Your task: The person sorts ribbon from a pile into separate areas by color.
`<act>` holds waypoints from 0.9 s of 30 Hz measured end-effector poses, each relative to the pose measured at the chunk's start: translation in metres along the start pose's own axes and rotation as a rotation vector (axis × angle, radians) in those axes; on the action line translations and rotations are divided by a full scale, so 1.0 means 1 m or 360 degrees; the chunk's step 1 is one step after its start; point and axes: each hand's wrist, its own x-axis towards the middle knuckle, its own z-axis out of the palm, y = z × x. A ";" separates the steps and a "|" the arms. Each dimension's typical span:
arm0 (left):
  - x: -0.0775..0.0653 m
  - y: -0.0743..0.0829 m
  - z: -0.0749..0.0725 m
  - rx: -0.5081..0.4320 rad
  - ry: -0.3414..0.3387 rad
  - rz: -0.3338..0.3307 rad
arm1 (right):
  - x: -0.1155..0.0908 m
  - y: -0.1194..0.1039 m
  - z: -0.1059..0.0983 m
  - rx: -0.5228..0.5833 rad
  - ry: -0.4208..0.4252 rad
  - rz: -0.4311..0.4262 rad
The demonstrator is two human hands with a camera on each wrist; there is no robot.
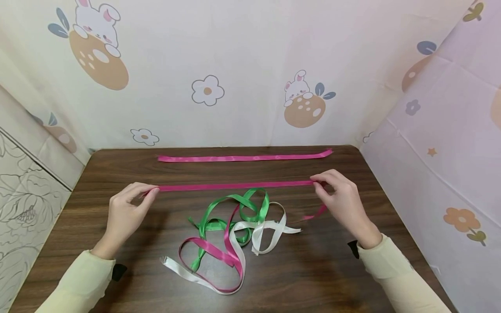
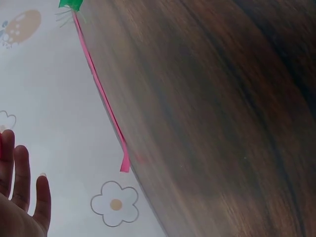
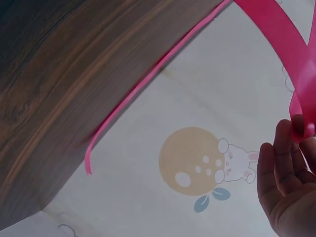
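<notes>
A pink ribbon [image 1: 235, 186] is stretched taut from side to side above the table. Its left end is pinched between the thumb and fingers of my left hand [image 1: 127, 213]. My right hand [image 1: 342, 202] pinches it toward the other side, and a loose tail hangs below that hand. In the right wrist view the ribbon [image 3: 284, 42] loops down to the fingers of the right hand [image 3: 291, 192]. Only part of the left hand [image 2: 22, 202] shows in the left wrist view. Behind the held ribbon, a second pink ribbon [image 1: 235, 158] lies straight along the table's far edge.
Between and in front of the hands lies a loose tangle of a green ribbon [image 1: 206, 217], a white ribbon [image 1: 188, 274] and another pink ribbon [image 1: 213, 251]. The dark wooden table [image 1: 297, 278] meets a patterned cloth [image 1: 250, 117] at its back and sides.
</notes>
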 end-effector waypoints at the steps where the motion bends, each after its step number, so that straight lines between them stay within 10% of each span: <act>1: 0.000 -0.001 0.000 0.0004 -0.0005 -0.0011 | 0.000 0.001 0.000 -0.0006 0.0004 0.0004; 27: 0.009 -0.015 0.004 0.0039 0.0063 -0.0140 | -0.001 0.039 -0.002 -0.0148 -0.0059 0.0171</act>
